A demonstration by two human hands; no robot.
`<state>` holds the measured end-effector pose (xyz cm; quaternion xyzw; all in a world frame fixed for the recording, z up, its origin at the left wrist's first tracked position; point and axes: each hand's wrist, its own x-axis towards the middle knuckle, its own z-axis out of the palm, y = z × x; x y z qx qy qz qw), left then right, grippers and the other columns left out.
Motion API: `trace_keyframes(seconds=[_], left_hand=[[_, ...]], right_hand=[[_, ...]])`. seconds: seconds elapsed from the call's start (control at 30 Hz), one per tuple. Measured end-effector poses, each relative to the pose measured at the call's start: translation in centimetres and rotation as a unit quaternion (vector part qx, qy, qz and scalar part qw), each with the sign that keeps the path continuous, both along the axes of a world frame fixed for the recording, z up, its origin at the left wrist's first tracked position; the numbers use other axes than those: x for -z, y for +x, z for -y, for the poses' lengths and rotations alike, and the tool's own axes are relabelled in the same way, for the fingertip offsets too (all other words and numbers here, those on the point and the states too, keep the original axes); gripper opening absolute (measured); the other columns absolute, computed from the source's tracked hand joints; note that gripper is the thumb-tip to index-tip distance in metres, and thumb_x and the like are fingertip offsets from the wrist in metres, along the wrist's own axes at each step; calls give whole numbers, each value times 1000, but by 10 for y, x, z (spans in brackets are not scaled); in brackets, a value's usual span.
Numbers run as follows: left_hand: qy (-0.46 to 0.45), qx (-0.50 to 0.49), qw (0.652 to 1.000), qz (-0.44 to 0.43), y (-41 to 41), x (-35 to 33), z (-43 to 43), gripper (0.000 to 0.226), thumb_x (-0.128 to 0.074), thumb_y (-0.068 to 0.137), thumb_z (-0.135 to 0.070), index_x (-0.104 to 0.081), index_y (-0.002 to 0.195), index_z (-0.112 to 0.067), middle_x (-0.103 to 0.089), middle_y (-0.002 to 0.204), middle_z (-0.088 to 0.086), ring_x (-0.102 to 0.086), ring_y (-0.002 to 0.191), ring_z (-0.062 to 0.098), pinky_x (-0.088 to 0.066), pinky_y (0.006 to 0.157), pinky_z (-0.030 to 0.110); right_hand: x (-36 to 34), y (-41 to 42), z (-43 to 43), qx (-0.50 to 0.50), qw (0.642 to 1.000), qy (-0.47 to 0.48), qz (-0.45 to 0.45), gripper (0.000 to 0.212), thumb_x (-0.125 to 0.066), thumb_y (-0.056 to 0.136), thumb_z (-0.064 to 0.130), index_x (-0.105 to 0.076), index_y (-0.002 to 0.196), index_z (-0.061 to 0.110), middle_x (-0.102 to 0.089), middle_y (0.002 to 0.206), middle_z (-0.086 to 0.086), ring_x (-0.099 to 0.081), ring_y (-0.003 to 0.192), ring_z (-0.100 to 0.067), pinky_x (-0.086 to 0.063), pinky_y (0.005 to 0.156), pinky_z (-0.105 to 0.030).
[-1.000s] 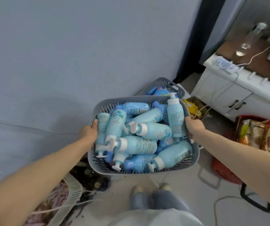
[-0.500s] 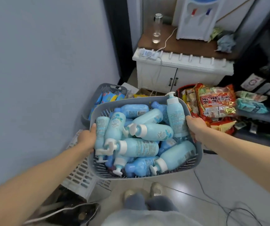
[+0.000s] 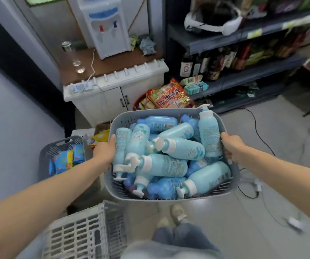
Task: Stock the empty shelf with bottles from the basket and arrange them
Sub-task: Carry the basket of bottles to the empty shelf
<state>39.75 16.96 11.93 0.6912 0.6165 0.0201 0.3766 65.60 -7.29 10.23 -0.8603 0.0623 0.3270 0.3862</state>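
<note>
Your left hand (image 3: 104, 153) grips the basket (image 3: 169, 197) rim at 9 o'clock. The basket, held up above the floor ahead of you, is heaped with pale blue pump bottles (image 3: 169, 165); their label print is too blurred to read. Your right hand (image 3: 231, 146) clamps the rim at 3 o'clock. The shelf (image 3: 243, 81) stands at 1 o'clock.

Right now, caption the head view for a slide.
Both hands, left hand and right hand, carry a grey basket piled with blue pump bottles.
</note>
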Motion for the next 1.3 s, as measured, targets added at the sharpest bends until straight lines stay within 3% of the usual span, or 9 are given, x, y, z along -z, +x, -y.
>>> trace_keyframes(seconds=[0.1,0.3,0.43,0.67,0.9,0.97,1.07,1.17,1.3], left_hand=[[23,92,995,-22,36,-6,8,66,-28,97,-52,-61,96,5,-63,99,24,-62,89,38,-52,79,41],[29,226,973,-29,114,-8,57,68,-28,98,-48,-62,106,11,-63,110,26,-59,101,38,-44,83,36],[45,337,940,-33,167,-13,118,67,-24,101,-44,-56,117,12,-57,122,29,-53,114,39,-39,96,38],[57,430,901,-27,242,-10,248,66,-28,100,-44,-49,124,14,-54,125,28,-51,115,41,-39,96,39],[56,521,851,-35,309,-1,372,71,-28,98,-49,-61,102,14,-62,104,28,-60,98,40,-46,87,40],[49,548,835,-30,328,0,408,67,-30,98,-49,-60,85,9,-61,87,23,-61,83,37,-48,72,37],[33,585,810,-32,353,5,458,66,-30,97,-51,-52,64,1,-54,67,15,-52,55,28,-38,47,31],[13,633,774,-26,383,14,510,64,-31,96,-53,-50,63,-2,-52,64,13,-50,58,28,-39,51,30],[3,701,712,-32,423,27,585,62,-31,96,-52,-53,71,1,-51,64,12,-51,61,29,-41,55,31]], right_hand=[[-8,-6,44,70,997,20,-5,38,-38,96,32,-44,65,10,-43,60,-7,-37,50,-19,-35,49,-26],[-9,-16,141,210,977,41,-8,40,-38,97,29,-38,59,13,-36,54,-4,-29,46,-16,-25,44,-25],[-5,-23,215,307,950,56,3,40,-39,96,29,-34,58,16,-29,51,-2,-22,43,-14,-21,35,-18],[-9,-35,347,436,896,78,14,41,-42,95,24,-33,56,18,-26,32,6,-19,28,-8,-16,28,-13],[-18,-47,459,538,837,95,27,41,-41,97,24,-35,58,16,-27,28,7,-20,22,-5,-17,27,-11],[-13,-53,488,568,818,84,28,39,-40,98,26,-38,60,15,-31,39,2,-23,30,-8,-17,28,-13],[-7,-62,525,609,790,66,26,36,-39,98,29,-42,65,13,-31,50,-1,-26,40,-12,-19,30,-16],[2,-70,560,656,753,51,20,36,-40,97,30,-40,69,7,-34,51,-2,-30,43,-14,-22,31,-16],[13,-78,600,728,684,54,19,30,-42,96,30,-42,67,22,-36,51,-1,-29,39,-12,-22,31,-13]])
